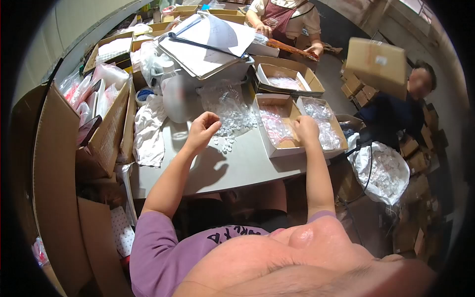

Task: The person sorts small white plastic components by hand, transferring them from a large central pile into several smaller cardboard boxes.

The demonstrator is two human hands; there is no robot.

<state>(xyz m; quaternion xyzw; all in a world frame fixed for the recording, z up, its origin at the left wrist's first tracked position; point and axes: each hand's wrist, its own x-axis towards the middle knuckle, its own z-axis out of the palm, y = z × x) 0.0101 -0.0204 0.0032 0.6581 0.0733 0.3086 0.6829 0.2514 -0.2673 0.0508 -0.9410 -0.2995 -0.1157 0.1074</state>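
Observation:
My left hand [202, 132] hovers above the table beside a loose pile of small clear pieces [231, 129]. Its fingers curl loosely, with a gap between thumb and forefinger and nothing visible between them. A clear plastic bag [222, 99] lies behind that pile, with more of the pieces at its mouth. Over the right side of an open white box [287, 151], my right hand [307, 129] has its fingers closed and turned inward; whatever they hold is hidden. Small clear packets with pinkish-red marks [275, 123] fill the left part of that box.
Another box of clear packets [329, 131] adjoins on the right, and a lidless carton [311, 84] stands behind. Papers on a clipboard [208, 39], a white cloth [149, 131] and cartons crowd the table. A white sack [381, 171] stands right. Two people work nearby, one behind a brown carton [376, 64].

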